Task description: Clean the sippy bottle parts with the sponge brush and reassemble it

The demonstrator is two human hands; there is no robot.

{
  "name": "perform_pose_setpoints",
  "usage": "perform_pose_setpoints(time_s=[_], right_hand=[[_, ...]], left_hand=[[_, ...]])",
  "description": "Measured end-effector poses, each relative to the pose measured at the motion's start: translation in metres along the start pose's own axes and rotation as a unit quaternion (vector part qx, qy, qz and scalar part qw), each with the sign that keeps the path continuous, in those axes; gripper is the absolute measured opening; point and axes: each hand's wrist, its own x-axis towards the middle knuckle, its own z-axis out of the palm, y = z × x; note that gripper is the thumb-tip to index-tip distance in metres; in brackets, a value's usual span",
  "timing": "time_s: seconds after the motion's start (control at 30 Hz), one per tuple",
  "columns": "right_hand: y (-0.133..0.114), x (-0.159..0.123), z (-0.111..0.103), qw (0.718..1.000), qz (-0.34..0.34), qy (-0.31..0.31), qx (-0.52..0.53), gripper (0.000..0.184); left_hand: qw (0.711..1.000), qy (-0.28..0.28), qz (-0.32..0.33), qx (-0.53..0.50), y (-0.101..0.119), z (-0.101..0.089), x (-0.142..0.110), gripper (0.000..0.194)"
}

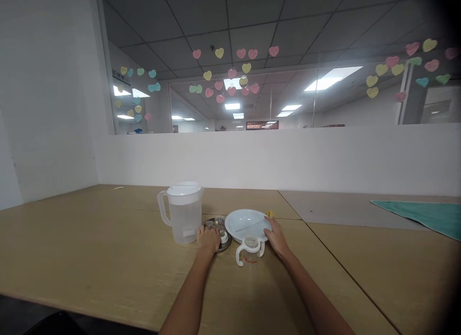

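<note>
My left hand (209, 240) is over the near left part of a dark round tray (226, 247), its fingers curled down. What lies under them is hidden. Small clear and white parts (219, 223) sit on that tray. With its thumb and fingers on the right rim, my right hand (275, 236) grips a white plate (240, 220). In front of the plate stands a clear baby bottle (249, 255) with white handles (239, 256), uncapped, with red print. A lidded translucent pitcher (186, 215) stands upright just left of my left hand.
A small yellow item (270, 213) peeks out behind the plate. On the right, a green cloth (425, 215) lies over a grey part of the wooden table (108, 248). A white wall (252, 159) and a window with heart-shaped notes rise behind.
</note>
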Motion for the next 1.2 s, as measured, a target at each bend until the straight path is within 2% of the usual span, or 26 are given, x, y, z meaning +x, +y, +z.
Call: perform_pose_setpoints(time_s=[0.17, 0.37, 0.47, 0.57, 0.63, 0.77, 0.9, 1.1, 1.2], right_hand=[[0.0, 0.004, 0.0, 0.993, 0.069, 0.015, 0.092, 0.064], [0.001, 0.006, -0.004, 0.988, 0.091, 0.03, 0.123, 0.064], [-0.001, 0.006, -0.006, 0.985, 0.091, 0.042, 0.142, 0.065], [-0.005, 0.005, -0.008, 0.978, 0.092, 0.05, 0.18, 0.062], [-0.009, 0.004, -0.009, 0.972, 0.096, 0.044, 0.208, 0.06], [-0.015, 0.005, -0.012, 0.961, 0.093, 0.061, 0.255, 0.068], [-0.014, 0.008, -0.014, 0.963, 0.079, 0.096, 0.239, 0.07], [-0.012, 0.006, -0.016, 0.989, 0.021, 0.091, 0.119, 0.041], [-0.016, 0.003, -0.02, 0.992, 0.003, 0.099, 0.08, 0.034]], left_hand=[[1.0, 0.013, -0.011, -0.007, -0.002, 0.006, 0.004, 0.047], [0.998, 0.051, -0.013, -0.016, -0.003, -0.001, 0.007, 0.039], [0.99, 0.118, -0.022, -0.07, -0.003, -0.005, 0.007, 0.034], [0.953, 0.243, 0.006, -0.18, -0.003, -0.006, 0.008, 0.03], [0.916, 0.309, 0.067, -0.246, -0.002, -0.005, 0.009, 0.027], [0.852, 0.366, 0.177, -0.331, 0.004, -0.004, 0.007, 0.022], [0.836, 0.363, 0.197, -0.361, 0.014, -0.003, 0.0, 0.019], [0.819, 0.269, 0.234, -0.45, 0.027, 0.003, -0.007, 0.016], [0.818, 0.233, 0.247, -0.464, 0.032, -0.001, -0.011, 0.017]])
